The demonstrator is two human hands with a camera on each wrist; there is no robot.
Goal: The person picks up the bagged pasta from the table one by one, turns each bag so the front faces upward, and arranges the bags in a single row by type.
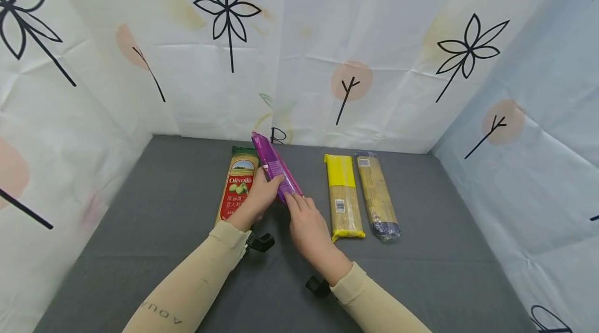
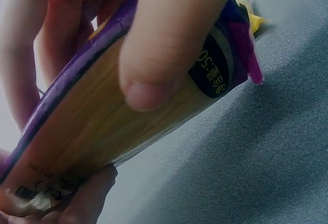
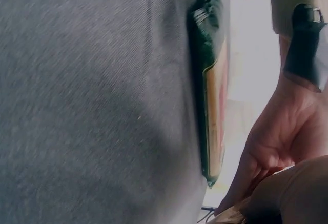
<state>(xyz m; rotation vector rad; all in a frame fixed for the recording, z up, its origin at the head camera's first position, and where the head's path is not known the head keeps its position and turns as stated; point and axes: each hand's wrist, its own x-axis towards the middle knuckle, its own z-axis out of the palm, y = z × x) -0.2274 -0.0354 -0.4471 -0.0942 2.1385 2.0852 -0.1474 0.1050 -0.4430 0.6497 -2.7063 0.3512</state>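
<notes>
A purple pack of spaghetti is held up at a slant between both hands, over the middle of the grey table. My left hand grips it by the side; in the left wrist view the thumb lies across its see-through face, straw-coloured strands showing under it. My right hand holds the pack's near end, with fingertips on top in the head view and a finger beneath it in the left wrist view. Beside the left hand lies a red-labelled spaghetti pack with green ends, partly covered by that hand and forearm.
Right of the hands lie a yellow-ended spaghetti pack and a clear one with a dark blue end, side by side. White patterned cloth walls the grey table at the back and sides.
</notes>
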